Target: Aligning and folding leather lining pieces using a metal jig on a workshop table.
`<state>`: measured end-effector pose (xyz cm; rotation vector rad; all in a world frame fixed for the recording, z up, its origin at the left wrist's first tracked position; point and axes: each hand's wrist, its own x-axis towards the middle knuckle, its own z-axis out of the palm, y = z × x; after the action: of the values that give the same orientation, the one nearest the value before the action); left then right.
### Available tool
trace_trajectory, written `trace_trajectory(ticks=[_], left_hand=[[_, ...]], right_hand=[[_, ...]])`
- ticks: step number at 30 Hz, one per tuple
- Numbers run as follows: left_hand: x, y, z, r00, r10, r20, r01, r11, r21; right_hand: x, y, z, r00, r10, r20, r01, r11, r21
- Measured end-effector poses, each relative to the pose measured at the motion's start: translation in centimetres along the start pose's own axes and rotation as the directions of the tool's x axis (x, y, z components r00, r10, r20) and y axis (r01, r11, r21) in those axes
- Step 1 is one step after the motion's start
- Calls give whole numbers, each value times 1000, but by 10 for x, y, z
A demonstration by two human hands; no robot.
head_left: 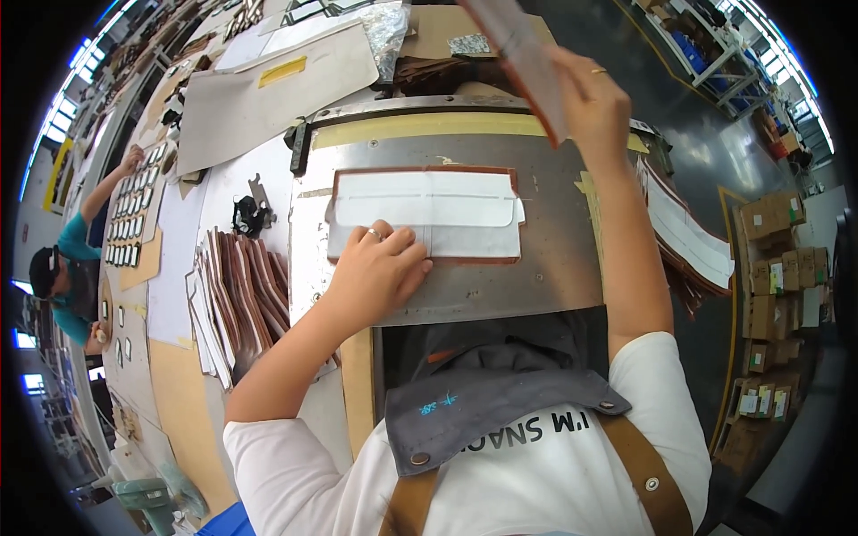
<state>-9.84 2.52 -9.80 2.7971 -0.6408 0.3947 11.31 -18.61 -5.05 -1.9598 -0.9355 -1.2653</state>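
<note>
On the metal plate (pixel 545 268) in front of me lies a flat white-lined panel (pixel 474 198) with thin reddish-brown edges, probably leather. My left hand (pixel 380 268) rests on its lower edge, fingers bent and drawn together, pressing it down. Up and to the right, my right hand (pixel 594 103) grips a second brown-edged panel (pixel 520 62), raised above the plate's far edge and tilted. The top of this raised panel runs out of view. The left hand's fingertips are partly hidden by the hand itself.
Stacked brown-and-white panels (pixel 234 299) stand left of the plate, and more panels (pixel 684 232) hang at its right. A small black tool (pixel 253 214) lies nearby. Further left, a co-worker (pixel 67 259) works beside rows of small pieces. Cardboard boxes (pixel 773 277) line the right.
</note>
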Motion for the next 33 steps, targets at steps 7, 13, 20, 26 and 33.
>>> trace_trajectory(ticks=[7,13,20,26,33], left_hand=[[36,4,-17,995,-58,-76,36,963,-267],[68,-62,30,935,-348,-67,352,884,308],[69,-73,44,948,-313,-61,319,928,194],[74,-73,44,950,-304,-79,313,935,165],[74,-72,43,951,-290,-110,304,941,148]], right_hand=[[-66,-11,16,689,-96,718,37,995,98],[-70,-23,13,752,124,648,-132,991,-37],[-71,-15,3,666,189,721,-108,982,-158],[-74,-17,0,680,162,715,39,966,-256],[-69,-21,-2,659,172,733,3,973,-231]])
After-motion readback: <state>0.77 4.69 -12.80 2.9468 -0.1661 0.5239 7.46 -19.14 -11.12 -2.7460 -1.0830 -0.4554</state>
